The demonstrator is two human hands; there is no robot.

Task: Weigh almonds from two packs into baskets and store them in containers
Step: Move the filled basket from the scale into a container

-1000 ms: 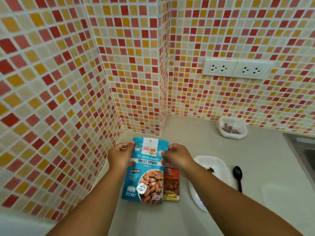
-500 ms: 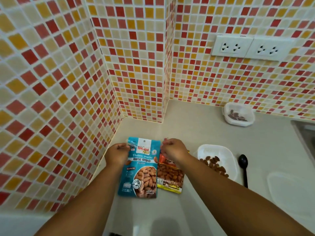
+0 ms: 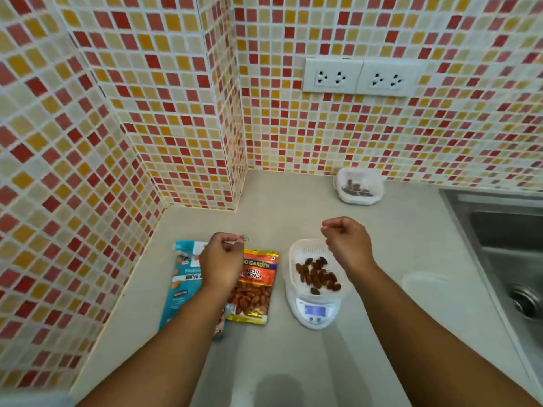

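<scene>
Both hands [image 3: 222, 261] [image 3: 348, 242] raised, fingers curled

Under the left hand [image 3: 221, 261] lie two packs flat on the counter [image 3: 293, 362]: the roasted-almond pack [image 3: 182, 284] to the hand's left, partly hidden by the forearm, and the salted-almond pack [image 3: 254, 286] just to its right, the two side by side. Below the right hand [image 3: 346, 242] sits a basket [image 3: 296, 259] holding almonds [image 3: 317, 276], resting on a scale [image 3: 314, 311]. Behind the right hand, against the wall, stands a lidded container [image 3: 359, 186]. Well to its right lies the sink [image 3: 505, 245], with a lid [image 3: 426, 284] between.
</scene>
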